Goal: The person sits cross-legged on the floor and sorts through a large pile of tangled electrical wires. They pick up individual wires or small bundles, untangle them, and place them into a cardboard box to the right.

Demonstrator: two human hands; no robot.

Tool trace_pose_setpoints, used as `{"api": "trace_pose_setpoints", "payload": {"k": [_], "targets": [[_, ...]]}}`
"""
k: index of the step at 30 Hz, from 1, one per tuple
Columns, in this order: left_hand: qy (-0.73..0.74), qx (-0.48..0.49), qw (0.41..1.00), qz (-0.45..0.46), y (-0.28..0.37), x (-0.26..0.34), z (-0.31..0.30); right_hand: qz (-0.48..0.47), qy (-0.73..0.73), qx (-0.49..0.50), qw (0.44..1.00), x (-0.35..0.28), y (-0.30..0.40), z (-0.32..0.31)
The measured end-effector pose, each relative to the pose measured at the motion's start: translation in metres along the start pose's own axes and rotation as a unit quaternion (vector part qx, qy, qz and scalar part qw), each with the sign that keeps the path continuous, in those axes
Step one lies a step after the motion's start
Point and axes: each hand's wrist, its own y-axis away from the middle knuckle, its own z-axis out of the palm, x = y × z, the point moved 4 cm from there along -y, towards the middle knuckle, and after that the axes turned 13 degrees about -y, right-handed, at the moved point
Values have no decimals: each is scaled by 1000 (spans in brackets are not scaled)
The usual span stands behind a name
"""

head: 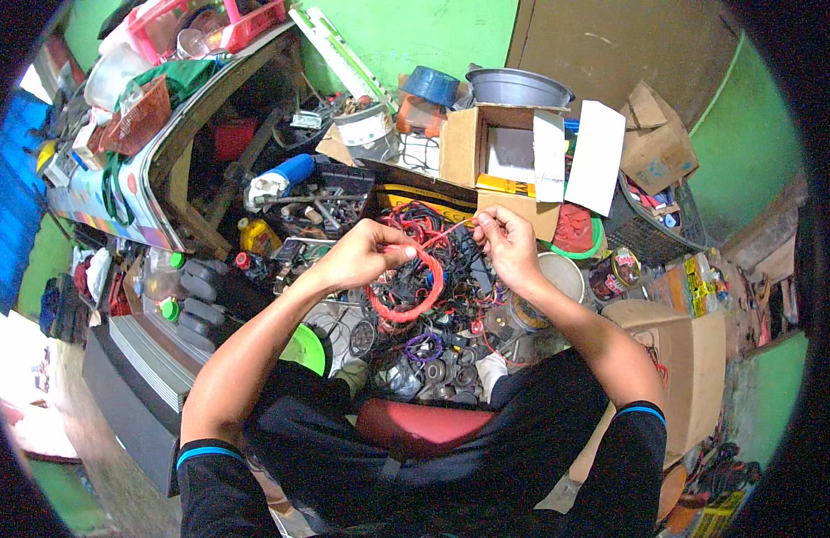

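Note:
A coil of red wire (407, 313) hangs from my left hand (369, 254), whose thumb and fingers pinch the top of the loop. From there a straight length of the wire runs up to the right into my right hand (506, 243), which grips it between thumb and fingers. Below and behind both hands lies a heap of tangled black and red cables (448, 259), partly hidden by my left hand and the coil. A purple wire ring (423, 347) rests lower down, near several round metal parts (448, 376).
A cardboard box (460, 149) stands beyond the heap, with a grey basin (519, 87) above it. Metal tools (320, 208) lie to the left. A printed tin (614, 270) and a large carton (684, 376) are on the right; a green bowl (304, 351) sits by my left knee.

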Motion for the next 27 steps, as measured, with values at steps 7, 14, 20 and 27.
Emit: {"api": "trace_pose_setpoints", "payload": {"k": [7,14,20,27], "targets": [[74,140,984,-87,2,22,-16,20,166,-229,959,20,5,6],[94,183,971,-122,-1,1,-10,-62,130,-265,953,-2,18,26],[19,155,979,-133,0,7,-8,-197,205,-158,946,-37,21,29],[78,61,990,-101,-5,4,11,-110,269,-240,926,-14,31,42]]}}
